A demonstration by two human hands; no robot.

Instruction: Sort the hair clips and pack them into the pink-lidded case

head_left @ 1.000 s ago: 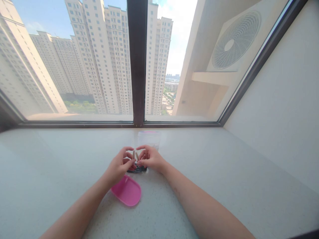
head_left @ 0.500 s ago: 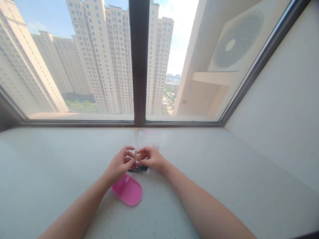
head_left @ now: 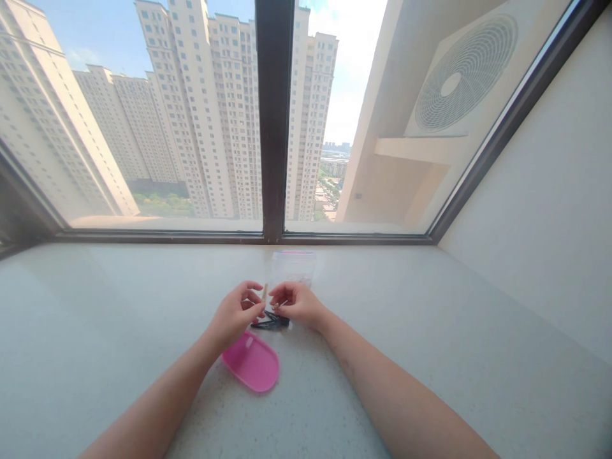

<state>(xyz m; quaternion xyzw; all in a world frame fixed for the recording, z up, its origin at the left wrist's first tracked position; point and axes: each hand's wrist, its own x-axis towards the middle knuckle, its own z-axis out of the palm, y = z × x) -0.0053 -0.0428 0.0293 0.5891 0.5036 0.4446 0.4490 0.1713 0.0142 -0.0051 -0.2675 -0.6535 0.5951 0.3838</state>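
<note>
Left grip (head_left: 234, 313) pinches a pale stick (head_left: 264, 292) by its lower end, right grip (head_left: 298, 305) a small piece (head_left: 275, 306).

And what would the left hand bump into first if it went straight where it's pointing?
The left hand would probably meet the right hand, just across a small gap, though depth is hard to judge.

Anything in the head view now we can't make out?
All head view:
- Pale stick: lower end hidden by left hand's fingers.
- Small pale piece: mostly covered by right hand's fingers; too small to identify.
- Zip bag: lower part behind right hand; contents blurred.
- Black slim items: too small to count.
- Pink tray: upper-left part behind left wrist.
</note>
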